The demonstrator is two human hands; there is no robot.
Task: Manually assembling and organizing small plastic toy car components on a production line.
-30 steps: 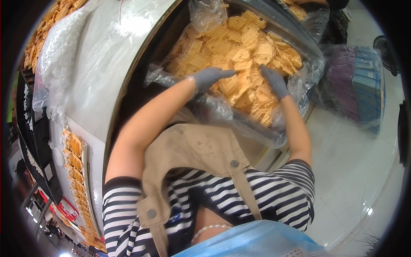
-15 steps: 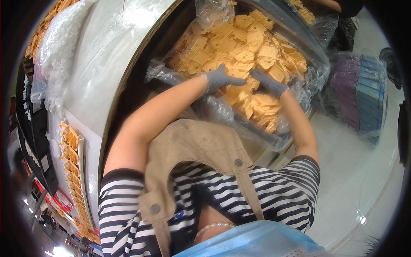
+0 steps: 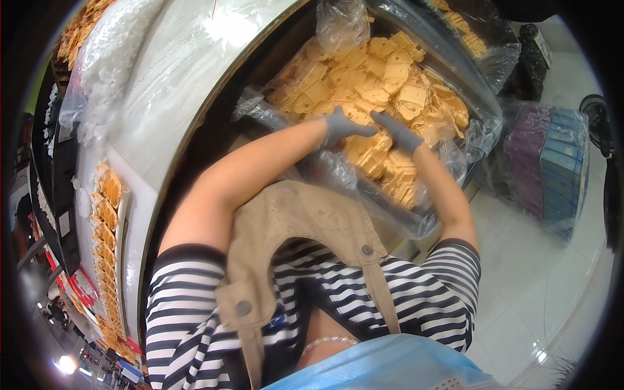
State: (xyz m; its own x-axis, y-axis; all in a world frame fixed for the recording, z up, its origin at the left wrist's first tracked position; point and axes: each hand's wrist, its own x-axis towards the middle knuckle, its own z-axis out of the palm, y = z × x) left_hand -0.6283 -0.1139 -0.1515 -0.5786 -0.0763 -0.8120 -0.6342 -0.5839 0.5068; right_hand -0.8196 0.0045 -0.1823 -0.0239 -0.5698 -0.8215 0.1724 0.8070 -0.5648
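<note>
A large heap of flat yellow-orange plastic parts [image 3: 348,75] fills a box lined with clear plastic film [image 3: 335,172]. My left hand [image 3: 344,127], in a grey glove, lies over the near-left part of the heap, fingers stretched to the right and thumb raised. Facing it from the right is my right hand [image 3: 398,132], also grey-gloved, its fingers reaching up and left among the parts. The two sets of fingertips almost meet over the middle of the pile. Neither hand visibly grips a part, though the undersides of the fingers are hidden.
Left of the box stretches a pale worktop [image 3: 169,71] carrying white bubble wrap [image 3: 107,78] and a row of orange parts [image 3: 107,240]. To the right stands a film-wrapped blue and purple bundle [image 3: 552,162] on the tiled floor [image 3: 520,286]. Another bag of yellow parts [image 3: 465,29] sits beyond.
My hands have come a little closer together over the heap, the left shifting right and the right shifting left. The whole view has moved slightly.
</note>
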